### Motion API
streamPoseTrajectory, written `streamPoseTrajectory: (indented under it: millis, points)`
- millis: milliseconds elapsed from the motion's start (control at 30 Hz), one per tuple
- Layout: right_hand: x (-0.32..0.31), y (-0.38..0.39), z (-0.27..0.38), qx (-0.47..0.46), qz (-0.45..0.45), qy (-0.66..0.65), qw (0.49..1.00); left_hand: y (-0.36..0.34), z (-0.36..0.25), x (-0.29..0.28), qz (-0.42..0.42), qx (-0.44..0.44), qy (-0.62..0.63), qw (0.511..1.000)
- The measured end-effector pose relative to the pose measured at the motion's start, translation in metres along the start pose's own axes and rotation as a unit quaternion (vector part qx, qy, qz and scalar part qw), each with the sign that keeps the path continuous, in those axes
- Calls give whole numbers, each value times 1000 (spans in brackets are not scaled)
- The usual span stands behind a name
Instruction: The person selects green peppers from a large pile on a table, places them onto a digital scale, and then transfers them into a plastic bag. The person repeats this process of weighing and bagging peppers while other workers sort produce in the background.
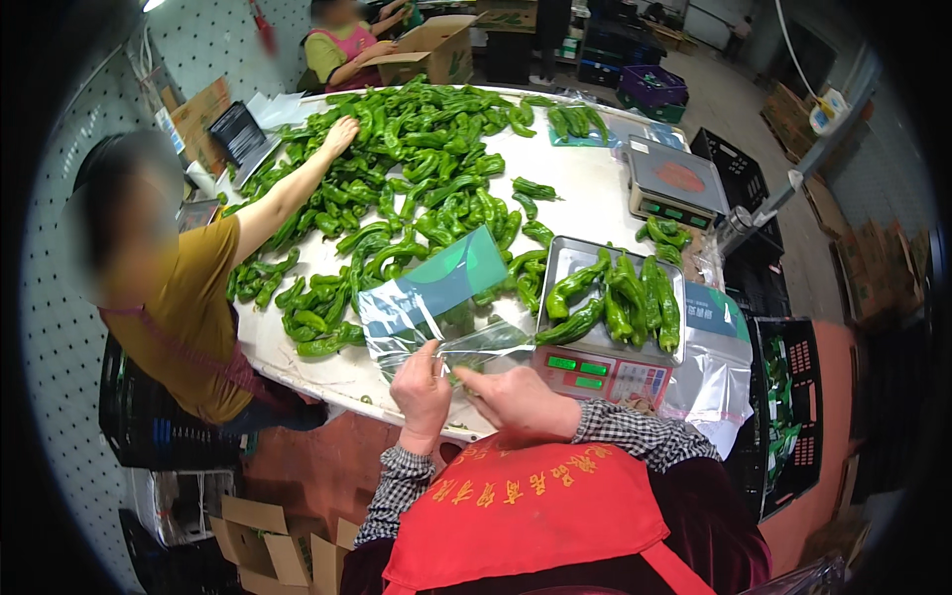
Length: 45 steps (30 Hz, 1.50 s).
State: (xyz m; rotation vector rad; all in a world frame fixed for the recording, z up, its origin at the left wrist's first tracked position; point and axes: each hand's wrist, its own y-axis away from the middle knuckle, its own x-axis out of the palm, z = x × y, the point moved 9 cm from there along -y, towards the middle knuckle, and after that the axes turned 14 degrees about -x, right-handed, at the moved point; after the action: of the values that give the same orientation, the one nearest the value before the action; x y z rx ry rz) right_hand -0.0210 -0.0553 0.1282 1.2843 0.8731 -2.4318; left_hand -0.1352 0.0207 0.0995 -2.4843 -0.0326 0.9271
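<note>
A clear plastic bag with a teal and green printed band is stretched out above the near edge of the table. My left hand pinches its near edge. Close beside it on the right, the fingers of my right hand are closed on the bag's edge too. To the right of the bag stands a digital scale with a lit green display. Several long green peppers lie on its metal tray. A big heap of green peppers spreads over the white table beyond the bag.
At left, a co-worker's arm reaches into the heap. Another person works by a cardboard box at the back. A second scale, flat bags and a black crate are on the right.
</note>
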Motion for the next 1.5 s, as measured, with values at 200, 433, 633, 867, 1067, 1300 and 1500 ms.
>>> streamPoseTrajectory:
  millis: [200,433,633,867,1067,1300,1500]
  points:
    - [41,24,-32,60,184,71,979,10,-1,12,26,-35,29,999]
    - [27,13,-21,61,104,54,991,10,5,24,85,-126,110,982]
    - [76,46,-60,78,207,5,975,6,1,8,31,-111,123,986]
    - [59,12,-70,278,-236,-633,683,18,-40,-46,-46,103,146,983]
    - [91,-20,-71,159,20,-241,957,23,-21,-95,-111,62,190,973]
    - [54,-130,2,51,-168,-444,879,70,24,-143,-200,-46,-13,979]
    - [120,-145,90,-231,63,-118,964,100,97,-181,-283,-265,127,913]
